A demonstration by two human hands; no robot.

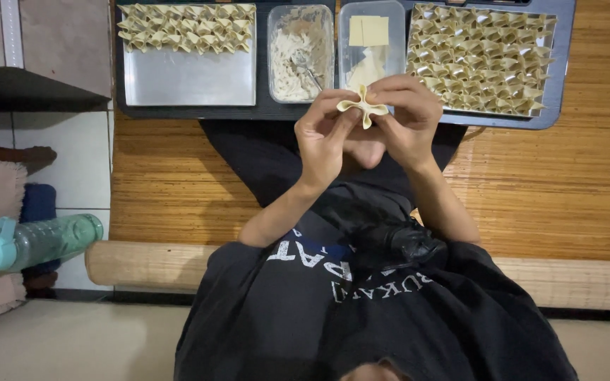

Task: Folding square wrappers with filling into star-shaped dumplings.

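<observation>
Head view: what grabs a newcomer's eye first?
Both hands, left hand and right hand, pinch a folded dumpling wrapper at centre. Behind them, a tray of folded dumplings at right is packed full; the steel tray at left holds only a couple of rows.

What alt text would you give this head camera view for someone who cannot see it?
Two hands, left and right, pinch a folded dumpling wrapper between them. Beyond lie a nearly full tray of folded dumplings, a tub of wrappers, a tub of filling and a partly filled tray.

Right tray (pixel 555 85) cut off by top edge; wrapper (pixel 363 107) partly hidden behind fingers.
</observation>
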